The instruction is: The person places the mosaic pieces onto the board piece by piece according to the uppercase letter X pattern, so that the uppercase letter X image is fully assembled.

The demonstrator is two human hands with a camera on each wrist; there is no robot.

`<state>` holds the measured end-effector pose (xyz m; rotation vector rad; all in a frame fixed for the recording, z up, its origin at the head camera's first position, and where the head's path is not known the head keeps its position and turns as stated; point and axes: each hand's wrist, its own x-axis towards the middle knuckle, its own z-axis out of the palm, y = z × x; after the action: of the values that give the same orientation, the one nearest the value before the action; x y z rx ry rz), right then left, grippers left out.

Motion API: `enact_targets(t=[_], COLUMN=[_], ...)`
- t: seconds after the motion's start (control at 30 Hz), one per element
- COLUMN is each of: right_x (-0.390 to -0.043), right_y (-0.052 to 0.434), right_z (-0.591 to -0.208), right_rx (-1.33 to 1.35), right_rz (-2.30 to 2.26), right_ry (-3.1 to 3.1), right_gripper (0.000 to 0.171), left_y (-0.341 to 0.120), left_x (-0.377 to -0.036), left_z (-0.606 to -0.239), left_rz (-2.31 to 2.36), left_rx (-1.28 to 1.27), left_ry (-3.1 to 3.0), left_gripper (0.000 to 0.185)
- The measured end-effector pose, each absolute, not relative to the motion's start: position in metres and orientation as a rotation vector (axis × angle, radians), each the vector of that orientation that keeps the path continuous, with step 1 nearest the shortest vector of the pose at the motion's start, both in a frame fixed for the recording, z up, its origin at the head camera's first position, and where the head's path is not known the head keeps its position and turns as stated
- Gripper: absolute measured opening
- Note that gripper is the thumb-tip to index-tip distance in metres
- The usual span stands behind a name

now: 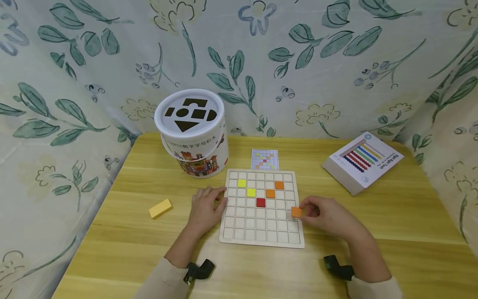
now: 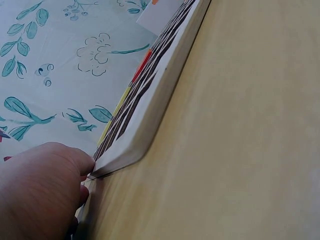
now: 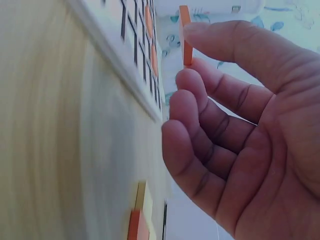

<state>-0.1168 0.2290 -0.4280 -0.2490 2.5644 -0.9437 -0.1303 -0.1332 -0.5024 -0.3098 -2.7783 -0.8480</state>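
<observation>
A pale square grid board lies on the table. Set in its cells are two yellow tiles, one red tile and two orange tiles, forming two slanting lines that meet at the red. My right hand pinches another orange tile between thumb and forefinger, over the board's right edge; its other fingers curl loosely. My left hand rests at the board's left edge, thumb and forefinger touching its side. A printed pattern card lies just behind the board.
A white bucket with shape holes in its lid stands back left. A yellow block lies left of my left hand. At the right is a white box. Loose orange and yellow tiles lie low in the right wrist view.
</observation>
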Motion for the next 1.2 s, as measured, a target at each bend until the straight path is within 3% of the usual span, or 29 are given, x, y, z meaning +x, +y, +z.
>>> enact_targets(t=[0.33,0.77,1.2], right_x=[-0.119,-0.126,-0.125], right_y=[0.187,0.130,0.110], right_z=[-0.423,-0.443,-0.452], right_rx=[-0.311,-0.453,-0.435], right_rz=[-0.956,-0.963,-0.826], right_ry=[2.536,2.545,2.712], right_gripper=[0.020,0.015,0.013], left_y=[-0.134,-0.134,-0.133], left_x=[-0.132,-0.131,-0.130], left_z=[-0.506,-0.504,-0.503], left_rz=[-0.833,-0.830,-0.810], left_rx=[-0.316,-0.317,-0.302], left_ry=[-2.754,-2.757,-2.779], left_gripper=[0.033,0.033,0.034])
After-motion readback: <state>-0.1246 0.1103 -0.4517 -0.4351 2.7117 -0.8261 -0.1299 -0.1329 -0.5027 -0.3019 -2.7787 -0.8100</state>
